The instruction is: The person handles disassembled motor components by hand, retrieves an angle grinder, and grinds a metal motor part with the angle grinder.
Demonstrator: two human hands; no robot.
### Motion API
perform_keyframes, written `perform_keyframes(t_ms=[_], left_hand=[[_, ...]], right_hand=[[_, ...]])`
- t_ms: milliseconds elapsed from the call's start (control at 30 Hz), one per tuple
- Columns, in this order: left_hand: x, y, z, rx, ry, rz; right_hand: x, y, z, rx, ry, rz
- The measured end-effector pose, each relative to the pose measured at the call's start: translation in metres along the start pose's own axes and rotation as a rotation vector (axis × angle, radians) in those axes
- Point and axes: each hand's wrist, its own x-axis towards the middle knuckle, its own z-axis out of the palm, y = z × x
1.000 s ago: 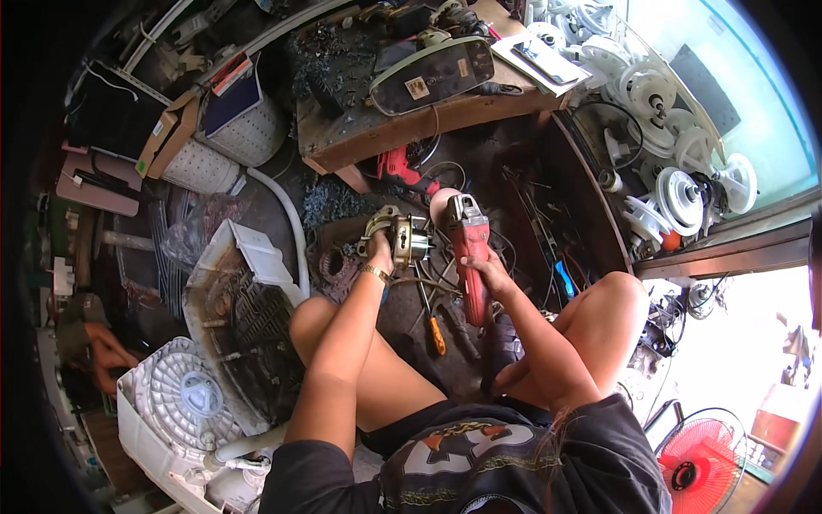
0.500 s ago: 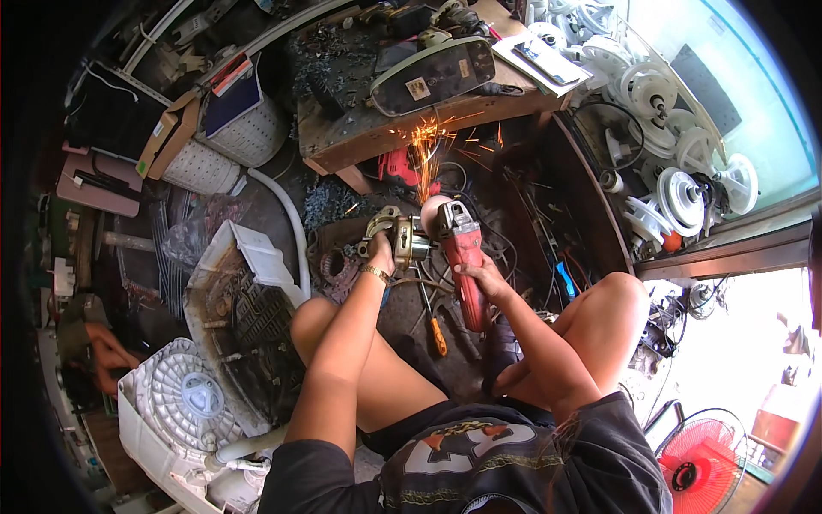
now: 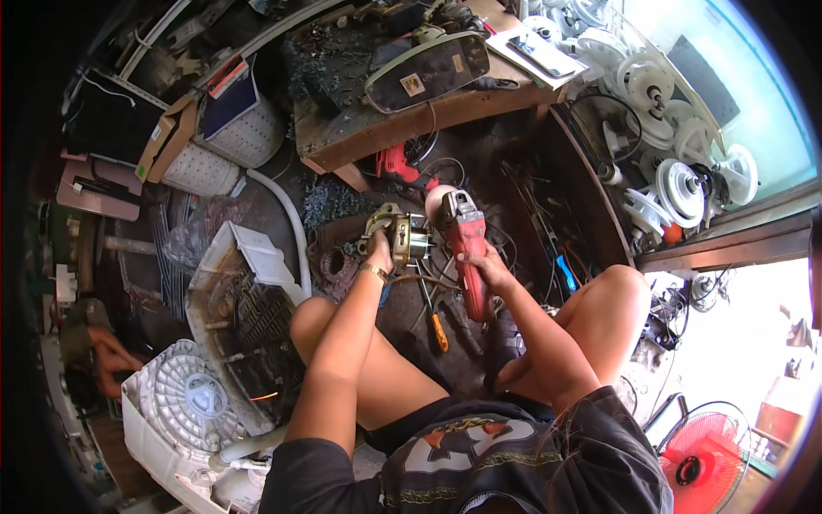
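Note:
My left hand [image 3: 379,253] is wrapped round a metal motor part [image 3: 401,236] with a brass-coloured housing and a paler core. In my right hand [image 3: 488,267] is a red angle grinder [image 3: 468,244], gripped by its body with its head pointing away from me. The round grinding disc [image 3: 437,204] is just right of the motor part; I cannot tell whether they touch. No sparks show at the disc now. A screwdriver [image 3: 439,332] with an orange handle lies on the floor below, between my legs.
Ahead stands a low wooden bench [image 3: 342,150], with a red power tool [image 3: 396,164] on the floor by it. A dirty white appliance casing [image 3: 244,291] stands left, a red fan [image 3: 704,463] lower right. Another person [image 3: 107,343] is at far left. A blue-handled tool [image 3: 565,276] lies right.
The spray of sparks above the disc is gone. The grinder has shifted slightly up and right, while the motor part stays nearly in place. An orange streak now shows over the appliance casing.

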Motion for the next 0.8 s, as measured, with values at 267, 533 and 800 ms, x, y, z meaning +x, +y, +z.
perform_keyframes(t_ms=[267,533,800], left_hand=[[0.018,-0.003,-0.018,0.005,-0.082,-0.063],[0.006,-0.003,-0.018,0.014,-0.054,-0.084],[-0.035,0.008,0.009,0.027,-0.074,-0.162]], right_hand=[[-0.004,0.009,0.002,-0.005,-0.045,-0.005],[-0.005,0.006,0.009,-0.058,-0.055,-0.004],[-0.003,0.009,0.001,-0.065,-0.033,-0.01]])
